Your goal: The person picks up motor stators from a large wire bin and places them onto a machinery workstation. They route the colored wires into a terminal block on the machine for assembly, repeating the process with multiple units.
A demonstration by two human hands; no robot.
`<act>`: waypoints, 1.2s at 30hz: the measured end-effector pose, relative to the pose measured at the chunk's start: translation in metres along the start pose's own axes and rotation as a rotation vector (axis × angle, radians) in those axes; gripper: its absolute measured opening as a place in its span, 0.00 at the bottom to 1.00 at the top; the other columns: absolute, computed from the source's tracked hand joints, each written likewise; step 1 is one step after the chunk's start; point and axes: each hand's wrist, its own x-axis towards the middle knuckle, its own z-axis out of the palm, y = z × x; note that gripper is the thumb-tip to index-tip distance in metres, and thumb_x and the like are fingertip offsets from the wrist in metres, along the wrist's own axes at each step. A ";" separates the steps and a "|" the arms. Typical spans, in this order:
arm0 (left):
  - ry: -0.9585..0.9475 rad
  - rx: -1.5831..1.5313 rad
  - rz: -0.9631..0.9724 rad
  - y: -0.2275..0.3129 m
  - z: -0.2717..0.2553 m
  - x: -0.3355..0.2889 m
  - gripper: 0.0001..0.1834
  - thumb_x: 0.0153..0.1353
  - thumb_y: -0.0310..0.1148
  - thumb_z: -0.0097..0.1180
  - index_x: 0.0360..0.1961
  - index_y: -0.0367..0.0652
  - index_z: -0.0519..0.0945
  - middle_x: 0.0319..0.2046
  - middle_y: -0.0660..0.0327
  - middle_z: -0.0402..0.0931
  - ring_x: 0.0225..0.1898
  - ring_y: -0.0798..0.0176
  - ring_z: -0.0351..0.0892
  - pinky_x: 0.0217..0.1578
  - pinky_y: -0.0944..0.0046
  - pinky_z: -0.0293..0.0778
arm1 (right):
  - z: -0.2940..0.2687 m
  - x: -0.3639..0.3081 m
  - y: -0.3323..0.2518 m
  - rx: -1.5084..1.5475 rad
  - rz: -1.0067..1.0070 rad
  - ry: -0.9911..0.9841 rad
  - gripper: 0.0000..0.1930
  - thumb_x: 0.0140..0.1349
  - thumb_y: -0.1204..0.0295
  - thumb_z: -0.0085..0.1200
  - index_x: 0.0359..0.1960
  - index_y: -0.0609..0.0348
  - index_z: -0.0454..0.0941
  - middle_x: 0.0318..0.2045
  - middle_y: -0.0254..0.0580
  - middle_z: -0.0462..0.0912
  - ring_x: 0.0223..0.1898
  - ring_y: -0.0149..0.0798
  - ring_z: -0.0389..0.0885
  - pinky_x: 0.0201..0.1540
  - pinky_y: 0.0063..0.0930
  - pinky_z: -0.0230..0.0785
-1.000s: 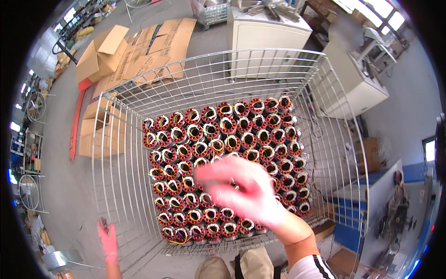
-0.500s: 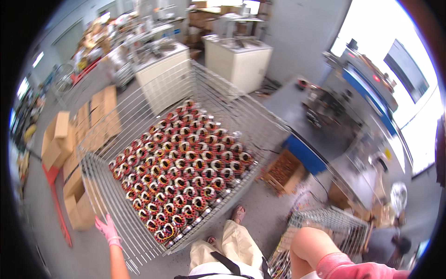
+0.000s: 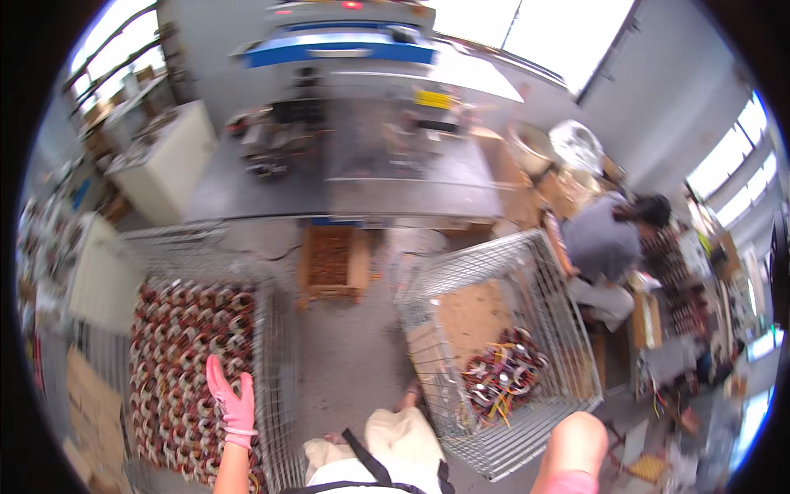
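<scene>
My left hand [image 3: 234, 407], in a pink glove, is held over the wire basket [image 3: 280, 362] at the left. Its fingers are stretched and the thumb stands apart, with nothing in it. Under it lie rows of ring-shaped wound parts [image 3: 177, 346], which look like motor stators with dark red and pale windings. Whether the hand touches them I cannot tell. My bent right arm [image 3: 574, 449] comes in at the lower right; its hand does not show. Beside that arm stands a second wire basket [image 3: 597, 379], with a loose heap of similar wound parts and coloured wires [image 3: 504, 375] on a brown board.
Ahead stands a grey workbench [image 3: 411, 196] with blurred fixtures under a blue-fronted machine [image 3: 337, 51]. A cardboard box [image 3: 336, 259] of small reddish bits sits on the floor between the baskets. A co-worker [image 3: 605, 239] in grey bends beyond the right basket.
My view has swung to the right, so the full basket now lies at the left and the second basket shows whole. My left hand has gone from the basket's rim to over the parts.
</scene>
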 end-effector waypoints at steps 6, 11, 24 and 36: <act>-0.544 0.095 0.595 0.131 0.249 0.017 0.34 0.54 0.37 0.61 0.61 0.37 0.65 0.62 0.48 0.63 0.65 0.41 0.58 0.66 0.43 0.52 | -0.091 -0.221 0.019 0.639 0.881 -0.784 0.19 0.57 0.59 0.60 0.46 0.55 0.76 0.49 0.41 0.75 0.44 0.46 0.78 0.49 0.43 0.69; -0.709 0.093 0.826 0.178 0.451 0.017 0.29 0.59 0.37 0.57 0.60 0.40 0.67 0.61 0.50 0.65 0.64 0.41 0.59 0.66 0.39 0.51 | -0.200 -0.481 -0.003 -0.044 1.870 -1.078 0.12 0.58 0.68 0.56 0.41 0.61 0.79 0.38 0.48 0.81 0.39 0.51 0.81 0.44 0.38 0.74; -0.960 0.363 0.738 0.174 0.565 -0.006 0.21 0.62 0.34 0.52 0.54 0.34 0.72 0.57 0.50 0.70 0.62 0.41 0.63 0.64 0.44 0.55 | -0.413 -0.936 -0.072 -0.807 2.374 1.203 0.13 0.64 0.65 0.56 0.45 0.53 0.68 0.35 0.35 0.73 0.37 0.37 0.72 0.42 0.32 0.68; -0.991 0.305 0.825 0.167 0.556 0.002 0.23 0.61 0.39 0.53 0.53 0.35 0.73 0.57 0.48 0.69 0.60 0.39 0.63 0.63 0.41 0.55 | -0.384 -0.872 -0.048 -0.481 1.976 1.732 0.22 0.64 0.61 0.59 0.56 0.54 0.72 0.55 0.33 0.74 0.50 0.34 0.74 0.52 0.31 0.69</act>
